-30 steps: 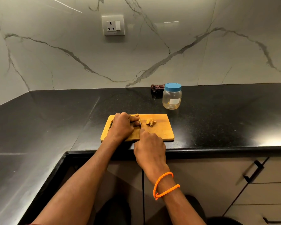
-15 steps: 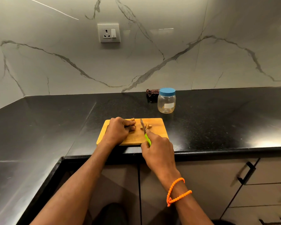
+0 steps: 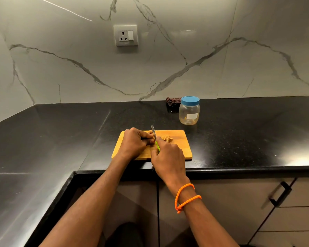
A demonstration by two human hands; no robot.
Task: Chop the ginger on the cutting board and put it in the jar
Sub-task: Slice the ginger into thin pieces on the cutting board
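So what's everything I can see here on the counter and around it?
cutting board: one, light wood, at the counter's front edge
uncut ginger: one piece, tan, on the board under the left hand
chopped ginger: small pile, tan, on the board right of the blade
knife: one, steel blade, green handle, over the board
jar: one, clear with blue lid on, behind the board
dark cloth: one, brown, by the wall behind the jar
counter: one, black
wall socket: one, white, on the marble wall
cabinet handle: one, black, lower right
wristband: orange beads, right wrist
left hand: holds the ginger
right hand: grips the knife
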